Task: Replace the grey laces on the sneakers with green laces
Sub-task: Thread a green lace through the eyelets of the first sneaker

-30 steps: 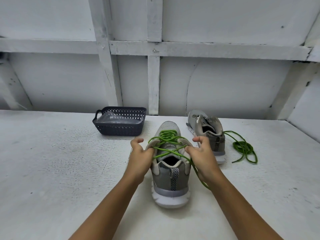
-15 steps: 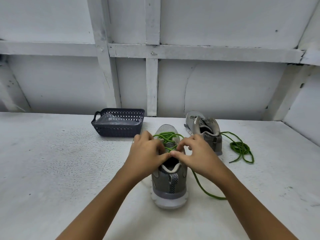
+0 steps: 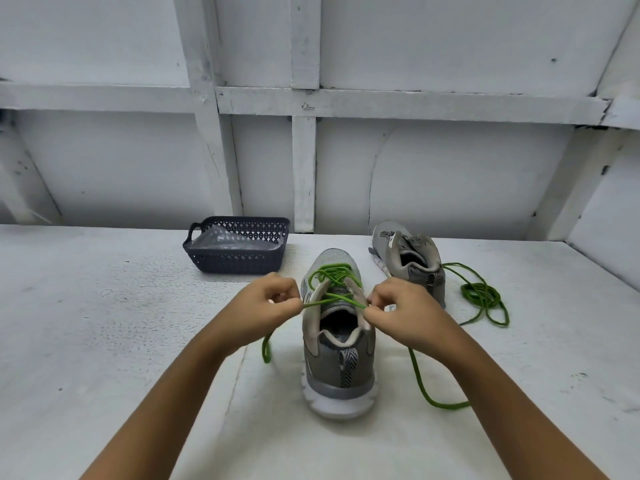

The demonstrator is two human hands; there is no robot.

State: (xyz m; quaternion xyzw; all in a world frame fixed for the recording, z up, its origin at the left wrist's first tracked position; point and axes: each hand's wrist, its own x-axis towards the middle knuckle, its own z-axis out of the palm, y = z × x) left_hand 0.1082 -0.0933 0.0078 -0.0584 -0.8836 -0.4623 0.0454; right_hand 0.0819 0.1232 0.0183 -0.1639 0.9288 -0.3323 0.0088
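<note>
Green lace [image 3: 334, 299] crosses the throat of the near sneaker [image 3: 337, 344] at the centre of the frame. Its topmost span is stretched left to right, square to the shoe's long axis, which runs from the heel at lower centre up to the toe. The left hand [image 3: 266, 306] sits just left of the collar with its fingers curled, thumb and forefinger pinching the lace where it leaves the shoe. The right hand [image 3: 401, 313] mirrors it just right of the collar, with the same tight pinch on the other end. Both hands are equally close to the shoe, one on each side, so the coming move likely turns on drawing the two ends apart or crossing them over the tongue. One loose tail hangs down below the left hand, and the other sweeps in a loop toward the lower right. There is bare table [image 3: 104, 323] wide to the left and below. To the upper right stand the second sneaker [image 3: 408, 261] and the spare green lace [image 3: 483, 296] coiled beside it, close enough to snag a wide pull. A dark basket [image 3: 239, 261] sits to the upper left, well apart from the hands.
</note>
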